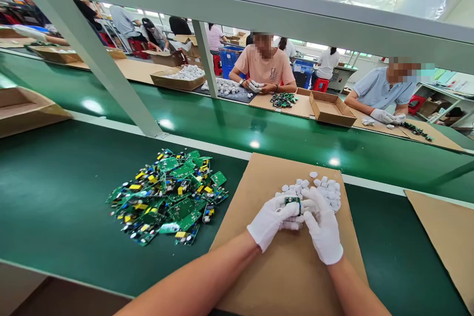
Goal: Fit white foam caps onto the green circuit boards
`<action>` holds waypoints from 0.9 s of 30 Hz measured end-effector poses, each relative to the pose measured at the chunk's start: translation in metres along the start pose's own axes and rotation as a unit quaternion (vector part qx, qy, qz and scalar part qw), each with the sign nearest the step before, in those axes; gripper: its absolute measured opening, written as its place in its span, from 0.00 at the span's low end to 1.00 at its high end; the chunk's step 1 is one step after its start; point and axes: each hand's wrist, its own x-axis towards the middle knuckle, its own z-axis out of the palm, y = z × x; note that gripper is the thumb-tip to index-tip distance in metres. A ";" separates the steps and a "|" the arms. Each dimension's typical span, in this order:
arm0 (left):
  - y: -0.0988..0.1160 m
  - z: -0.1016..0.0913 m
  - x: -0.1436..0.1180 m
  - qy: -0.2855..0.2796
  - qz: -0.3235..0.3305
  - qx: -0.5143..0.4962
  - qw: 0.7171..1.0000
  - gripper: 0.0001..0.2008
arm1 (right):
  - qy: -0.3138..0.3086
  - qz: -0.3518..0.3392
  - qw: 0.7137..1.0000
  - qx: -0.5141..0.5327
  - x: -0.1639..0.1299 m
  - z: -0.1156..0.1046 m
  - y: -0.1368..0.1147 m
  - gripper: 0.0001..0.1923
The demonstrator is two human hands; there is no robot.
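Note:
My left hand (272,219), in a white glove, grips a small green circuit board (292,200) above the cardboard sheet (255,256). Close against it, my right hand (324,227), also gloved in white, has its fingers bent together at the board's right end. What lies between those right fingertips is too small to make out. Just beyond both hands is a cluster of small white pieces (331,192) on the cardboard, partly hidden by the gloves. To the left, a heap of green circuit boards (181,210) with yellow, blue and black components lies on the dark green tabletop.
A slanted grey frame post (94,49) and a long rail (237,2) cross in front. Past them runs a shiny green conveyor (222,131). Two co-workers in white gloves sit across it, near an open cardboard tray (331,108). Another cardboard box (29,108) stands far left.

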 end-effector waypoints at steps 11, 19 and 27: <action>0.000 0.009 -0.008 -0.069 0.041 -0.051 0.996 0.12 | -0.083 0.106 0.991 -0.021 0.002 0.005 -0.003 0.21; -0.002 0.007 -0.008 -0.052 0.035 0.016 0.998 0.15 | -0.131 0.107 0.977 0.126 0.006 -0.001 -0.006 0.26; -0.012 0.001 -0.003 -0.085 0.094 0.128 0.984 0.19 | -0.087 0.189 0.975 0.076 0.005 -0.001 -0.005 0.19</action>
